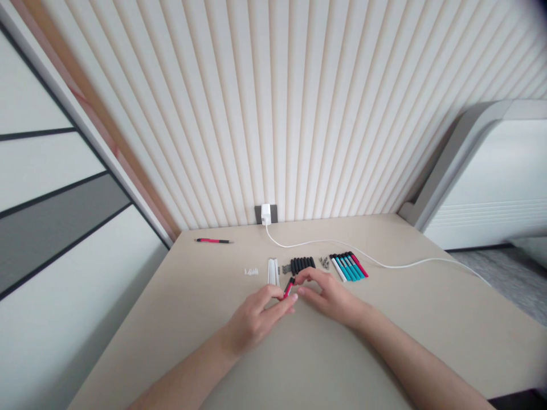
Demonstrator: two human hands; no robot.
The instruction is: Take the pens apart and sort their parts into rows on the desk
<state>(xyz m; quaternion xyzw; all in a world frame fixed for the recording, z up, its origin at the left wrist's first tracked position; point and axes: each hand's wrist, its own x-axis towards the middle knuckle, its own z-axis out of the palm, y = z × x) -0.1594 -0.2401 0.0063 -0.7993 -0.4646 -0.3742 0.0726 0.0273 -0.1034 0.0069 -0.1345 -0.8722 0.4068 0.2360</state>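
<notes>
My left hand is closed around a red pen barrel with a black end that points up and away from me. Close against that black end, my right hand has its index finger and thumb curled nearly together; anything between them is too small to make out. Just beyond the hands lie white refill tubes, a row of black grips and small grey springs. Further right are small grey metal tips and a row of blue, white and red pen barrels.
A whole red and black pen lies at the back left of the beige table. Small clear plastic pieces sit left of the tubes. From a white charger in the wall, a white cable runs across the table to the right.
</notes>
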